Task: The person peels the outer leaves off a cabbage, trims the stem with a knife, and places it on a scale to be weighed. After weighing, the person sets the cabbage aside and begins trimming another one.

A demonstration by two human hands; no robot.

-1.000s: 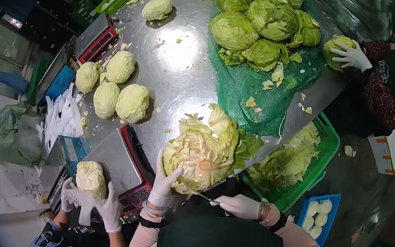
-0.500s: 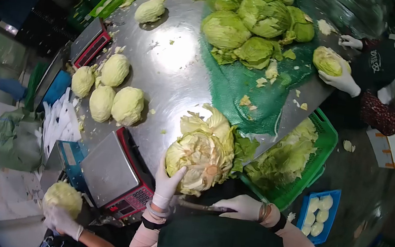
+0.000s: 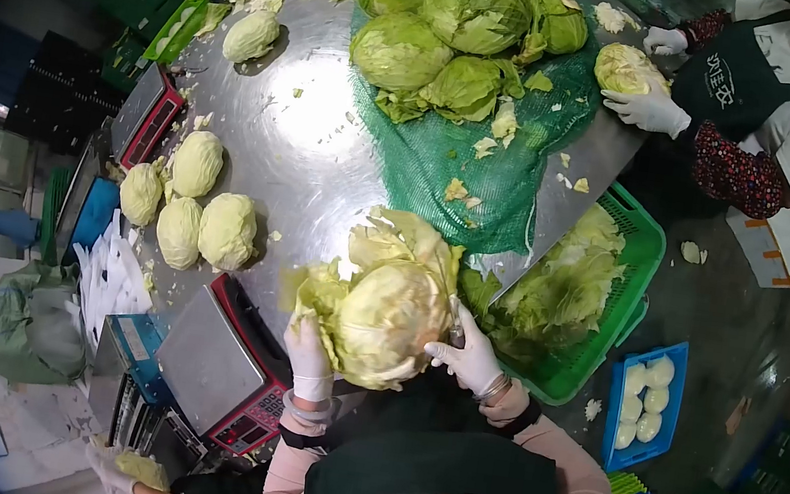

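A pale cabbage (image 3: 392,323) with loosened outer leaves is in front of me at the table's near edge. My left hand (image 3: 309,354), in a white glove, grips an outer cabbage leaf (image 3: 320,295) that is folded away from the head's left side. My right hand (image 3: 472,357), also gloved, presses against the cabbage's right side with its fingertips. A small part of a knife (image 3: 456,334) shows in the right hand; most of it is hidden.
Green cabbages (image 3: 473,15) are piled on green netting (image 3: 465,176). Trimmed cabbages (image 3: 227,232) stand left, near a scale (image 3: 212,363). A green crate (image 3: 649,273) holds leaves. A co-worker's gloved hand (image 3: 651,111) holds another cabbage; another person's hand (image 3: 112,478) shows lower left.
My left hand has folded an outer leaf away to the left. My right hand has risen from below the cabbage to its right side. The view has shifted somewhat.
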